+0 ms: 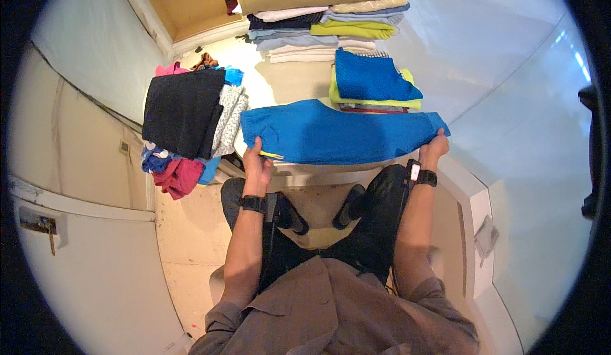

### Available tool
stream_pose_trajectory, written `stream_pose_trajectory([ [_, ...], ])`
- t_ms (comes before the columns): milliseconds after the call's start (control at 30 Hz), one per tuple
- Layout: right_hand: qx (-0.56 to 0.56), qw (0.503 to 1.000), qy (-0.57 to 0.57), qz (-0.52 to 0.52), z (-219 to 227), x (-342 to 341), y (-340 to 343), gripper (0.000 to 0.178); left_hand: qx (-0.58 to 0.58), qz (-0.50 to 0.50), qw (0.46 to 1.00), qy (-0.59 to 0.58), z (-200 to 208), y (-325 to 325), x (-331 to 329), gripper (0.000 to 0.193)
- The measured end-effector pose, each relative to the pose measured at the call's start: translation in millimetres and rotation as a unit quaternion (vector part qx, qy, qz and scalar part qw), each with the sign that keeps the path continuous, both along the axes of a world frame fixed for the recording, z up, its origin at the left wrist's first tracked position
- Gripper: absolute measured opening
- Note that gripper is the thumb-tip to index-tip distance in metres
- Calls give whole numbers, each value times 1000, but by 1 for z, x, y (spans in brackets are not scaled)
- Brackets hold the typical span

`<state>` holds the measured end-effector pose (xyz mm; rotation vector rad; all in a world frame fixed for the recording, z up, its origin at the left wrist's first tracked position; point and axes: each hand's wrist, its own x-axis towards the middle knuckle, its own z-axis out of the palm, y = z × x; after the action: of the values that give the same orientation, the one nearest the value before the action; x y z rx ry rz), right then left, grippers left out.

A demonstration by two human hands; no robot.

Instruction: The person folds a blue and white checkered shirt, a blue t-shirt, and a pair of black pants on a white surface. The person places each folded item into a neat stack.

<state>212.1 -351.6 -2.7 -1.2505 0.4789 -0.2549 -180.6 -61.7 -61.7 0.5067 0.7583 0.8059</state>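
Blue garment (340,133) lies stretched flat along the near edge of the white table (484,75), folded lengthwise, with a sliver of yellow trim showing near its left end. Left hand (258,161) pinches the left end, fingers closed over the cloth edge; right hand (435,146) grips the right end the same way, fingers curled shut on the fabric. Both forearms reach straight forward from the lower edge, wrists level and banded with black straps, elbows tucked beside the knees. I judge the main risk is the cloth sliding off the near edge, since much of it sits close to the rim and an uneven pull from either hand could skew the fold. Just beyond it, the small blue-and-yellow folded pile (374,84) could be nudged. A heap of unfolded clothes (188,123) overhangs the table's left side.
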Motion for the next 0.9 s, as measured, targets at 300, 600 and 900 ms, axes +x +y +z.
stream_pose_trajectory([
  [300,-247,930,-250,110,69,-114,111,35,0,-8,999,-46,10,-25,1,30],
  [600,-440,615,-395,522,-21,-312,238,41,-43,-51,995,-69,-22,-14,-10,21],
  [900,-425,555,-411,585,-33,-306,219,45,-97,-65,981,-153,21,-20,-18,28],
])
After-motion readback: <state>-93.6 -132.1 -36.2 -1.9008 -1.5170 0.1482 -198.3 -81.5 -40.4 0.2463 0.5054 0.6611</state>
